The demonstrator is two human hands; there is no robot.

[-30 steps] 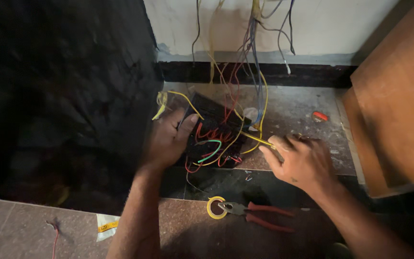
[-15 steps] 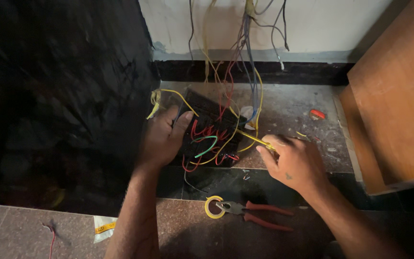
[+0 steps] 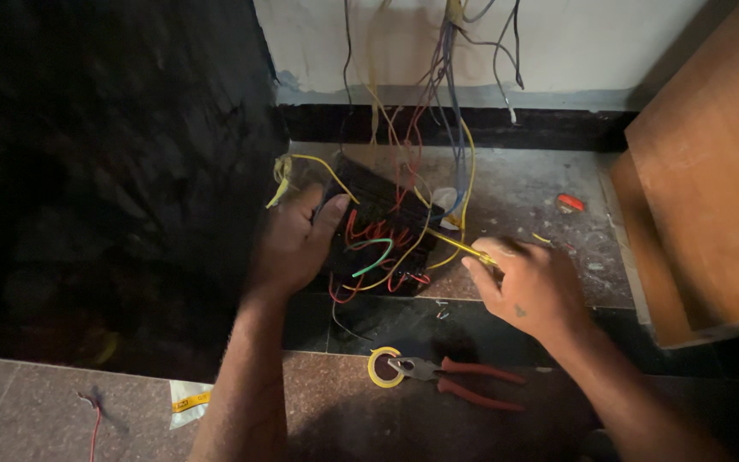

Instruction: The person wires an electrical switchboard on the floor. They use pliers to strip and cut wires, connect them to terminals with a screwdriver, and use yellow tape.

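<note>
A black switch board (image 3: pixel 384 224) lies face down on the floor, its back full of red, green and yellow wires. My left hand (image 3: pixel 295 242) grips its left edge, thumb on the back. My right hand (image 3: pixel 526 282) is closed around a yellow-handled screwdriver (image 3: pixel 459 247) whose tip points into the wiring at the board's right side. A bundle of loose wires (image 3: pixel 438 103) hangs down from the wall to the board.
Red-handled pliers (image 3: pixel 455 376) lie on the floor near me, their jaws by a yellow tape roll (image 3: pixel 383 366). A wooden panel (image 3: pixel 712 171) stands at the right. A small red piece (image 3: pixel 571 203) lies on the grey floor, and a white and yellow scrap (image 3: pixel 188 400) at lower left.
My right hand with the screwdriver has shifted slightly toward the board. My left hand keeps its hold on the board's left edge.
</note>
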